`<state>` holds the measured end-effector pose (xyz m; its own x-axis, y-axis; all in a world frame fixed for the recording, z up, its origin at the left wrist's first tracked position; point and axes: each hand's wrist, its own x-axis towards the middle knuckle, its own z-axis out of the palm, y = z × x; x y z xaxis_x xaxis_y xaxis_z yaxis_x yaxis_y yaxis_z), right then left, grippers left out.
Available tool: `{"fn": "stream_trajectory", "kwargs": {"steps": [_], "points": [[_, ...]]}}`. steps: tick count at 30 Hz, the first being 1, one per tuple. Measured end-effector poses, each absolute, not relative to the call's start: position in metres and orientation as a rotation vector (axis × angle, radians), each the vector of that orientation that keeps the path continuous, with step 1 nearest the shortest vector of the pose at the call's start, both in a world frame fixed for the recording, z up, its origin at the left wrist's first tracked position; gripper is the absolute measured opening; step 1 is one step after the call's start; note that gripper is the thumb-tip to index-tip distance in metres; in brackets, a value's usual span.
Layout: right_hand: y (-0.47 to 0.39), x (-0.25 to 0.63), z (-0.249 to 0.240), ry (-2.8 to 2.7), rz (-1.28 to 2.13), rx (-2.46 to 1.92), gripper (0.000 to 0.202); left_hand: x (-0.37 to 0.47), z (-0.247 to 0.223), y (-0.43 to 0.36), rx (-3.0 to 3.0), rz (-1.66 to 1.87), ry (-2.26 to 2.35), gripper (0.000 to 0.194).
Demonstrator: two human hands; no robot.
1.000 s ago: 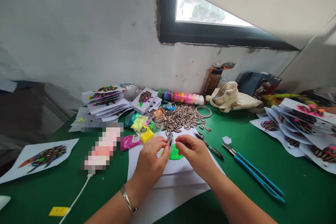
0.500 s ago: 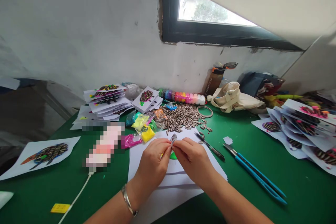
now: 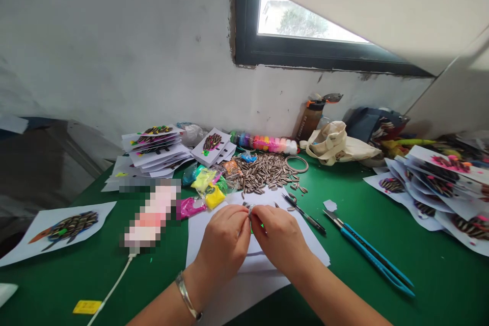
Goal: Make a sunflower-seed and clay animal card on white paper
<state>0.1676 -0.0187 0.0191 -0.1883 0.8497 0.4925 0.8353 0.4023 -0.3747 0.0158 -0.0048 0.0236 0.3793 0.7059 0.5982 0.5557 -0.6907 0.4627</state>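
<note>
So the left hand (image 3: 225, 237) and right hand (image 3: 281, 237) are basically meeting over the white paper (image 3: 255, 266), thumbs and forefingers pinched together with hardly any gap. There's a small greyish bit (image 3: 250, 210) caught right between the two sets of fingertips — just its top shows, so I can't tell what it's made of. A sliver of green clay (image 3: 263, 227) peeks out below the right fingers, down on the paper. Striped seeds (image 3: 263, 173) sit heaped beyond the hands — black pen (image 3: 305, 216) just off to the right.
</note>
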Motion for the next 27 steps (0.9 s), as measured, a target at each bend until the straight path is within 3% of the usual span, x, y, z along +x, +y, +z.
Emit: {"fn": "stream_trajectory", "kwargs": {"steps": [5, 9, 14, 19, 24, 27], "points": [[-0.018, 0.168, 0.021, -1.8, 0.519, -1.415, 0.008, 0.015, 0.023, -0.005, 2.416, 1.206, 1.181, 0.017], [-0.019, 0.17, 0.027, -1.77, 0.744, -1.257, 0.013, 0.014, 0.024, -0.003, 2.367, 1.201, 1.199, 0.018], [-0.018, 0.168, 0.03, -1.591, 0.8, -1.315, 0.006, 0.014, 0.026, -0.004, 2.286, 1.196, 1.19, 0.016], [-0.011, 0.163, 0.024, -1.466, 0.952, -1.388, 0.015, 0.015, 0.026, -0.007, 2.376, 1.22, 1.17, 0.017], [-0.012, 0.164, 0.026, -1.653, 0.699, -1.444, 0.012, 0.016, 0.026, -0.009, 2.514, 1.236, 1.182, 0.015], [-0.014, 0.166, 0.032, -1.653, 0.729, -1.37, 0.013, 0.015, 0.028, -0.008, 2.541, 1.274, 1.187, 0.014]]}}
